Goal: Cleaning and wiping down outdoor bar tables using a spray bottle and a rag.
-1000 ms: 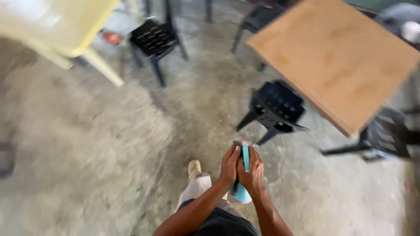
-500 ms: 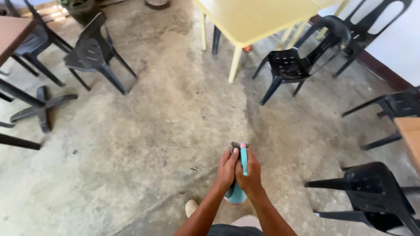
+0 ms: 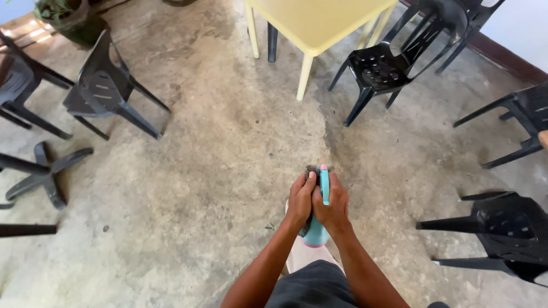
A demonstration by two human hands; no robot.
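Note:
A light blue spray bottle (image 3: pixel 317 232) with a pink-tipped trigger top is held upright in front of my body. My left hand (image 3: pixel 299 199) and my right hand (image 3: pixel 333 204) are both wrapped around its neck, pressed side by side. A grey cloth (image 3: pixel 313 169) is bunched at the top between my fingers. Below the hands I see my dark shorts and one foot on the concrete floor (image 3: pixel 217 171).
A yellow plastic table (image 3: pixel 317 23) stands ahead. Black plastic chairs sit at the upper right (image 3: pixel 382 68), the right edge (image 3: pixel 514 228) and the left (image 3: pixel 105 88). A cross-shaped table base (image 3: pixel 45 177) lies at the far left. A potted plant (image 3: pixel 63 14) is in the top left corner.
The view has swung from a brown wooden table round to the yellow table and the chairs. My hands have kept the same hold on the bottle and cloth.

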